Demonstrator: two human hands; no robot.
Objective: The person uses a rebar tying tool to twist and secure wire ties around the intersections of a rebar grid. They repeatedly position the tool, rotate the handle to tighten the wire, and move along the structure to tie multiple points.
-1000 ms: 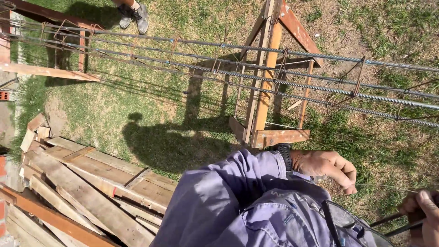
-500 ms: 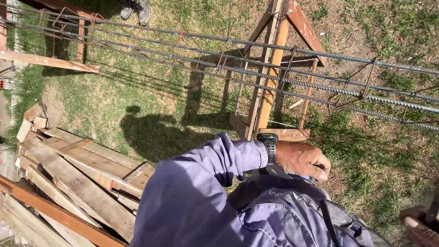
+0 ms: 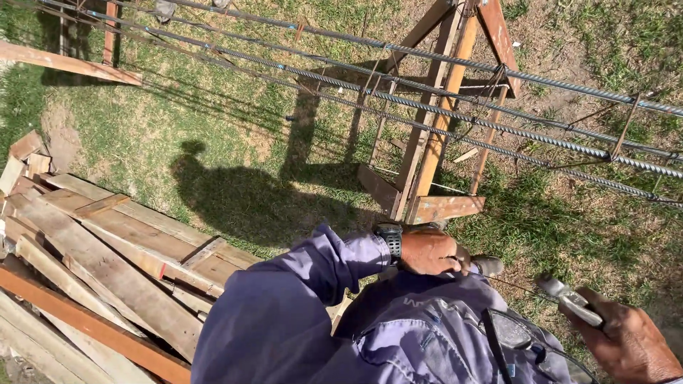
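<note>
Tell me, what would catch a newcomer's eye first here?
Long ribbed steel bars run across the top, resting on a wooden trestle on grass. Bottom right, the right hand grips a metal tool; the left hand rests at the waist. Planks lie piled left.

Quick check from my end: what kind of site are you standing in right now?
Probably an outdoor building site on grass: long ribbed steel bars tied into a cage rest on a wooden trestle, with stacked planks alongside.

Left hand (image 3: 429, 252) curled; right hand (image 3: 626, 341) apparently gripping.
</note>
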